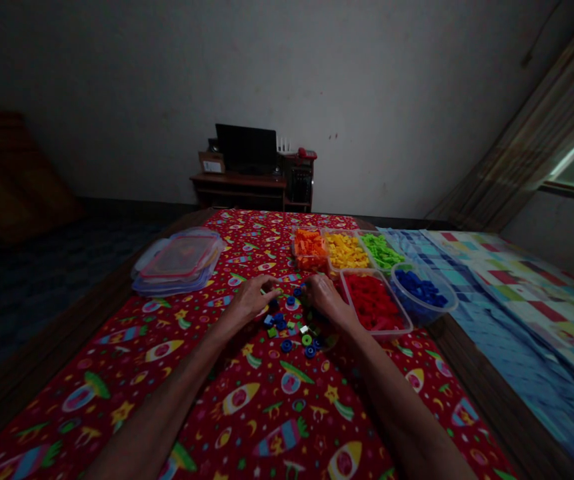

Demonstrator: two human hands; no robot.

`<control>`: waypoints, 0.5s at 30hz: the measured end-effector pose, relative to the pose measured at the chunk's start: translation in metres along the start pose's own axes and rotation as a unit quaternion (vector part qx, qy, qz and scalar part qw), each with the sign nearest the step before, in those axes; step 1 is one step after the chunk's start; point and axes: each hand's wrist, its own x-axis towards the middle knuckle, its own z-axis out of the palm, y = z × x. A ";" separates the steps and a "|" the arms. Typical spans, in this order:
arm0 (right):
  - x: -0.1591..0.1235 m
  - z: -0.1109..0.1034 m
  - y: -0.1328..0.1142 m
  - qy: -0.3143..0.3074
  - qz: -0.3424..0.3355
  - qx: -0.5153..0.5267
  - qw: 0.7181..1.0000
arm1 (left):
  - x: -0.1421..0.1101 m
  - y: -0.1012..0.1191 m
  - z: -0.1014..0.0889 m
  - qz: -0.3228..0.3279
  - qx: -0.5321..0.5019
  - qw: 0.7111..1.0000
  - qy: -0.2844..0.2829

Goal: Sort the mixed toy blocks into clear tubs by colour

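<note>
Over the middle of the red patterned cloth, both hands reach in from either side of a small scatter of loose pieces. My left hand has its thumb and forefinger apart, close to a dark blue piece. My right hand is closed, fingers bent down beside a blue piece; whatever its fingertips hold is hidden. Between and below the hands lie a round blue piece, a blue brick, a green ring-shaped piece, a whitish piece and blue wheel-like pieces.
Right of the hands stand tubs of red bricks, blue bricks, orange bricks, yellow bricks and green bricks. Stacked lids lie at left. A bed adjoins the table's right; a monitor stands beyond.
</note>
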 end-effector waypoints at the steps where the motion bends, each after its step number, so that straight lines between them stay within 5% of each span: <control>1: 0.000 -0.003 -0.001 0.002 -0.002 0.015 1.000 | 0.000 -0.001 0.000 -0.002 -0.008 1.000 0.001; 15: 0.004 -0.010 -0.028 -0.097 -0.084 0.215 0.968 | 0.000 -0.003 0.012 -0.021 -0.127 0.992 -0.019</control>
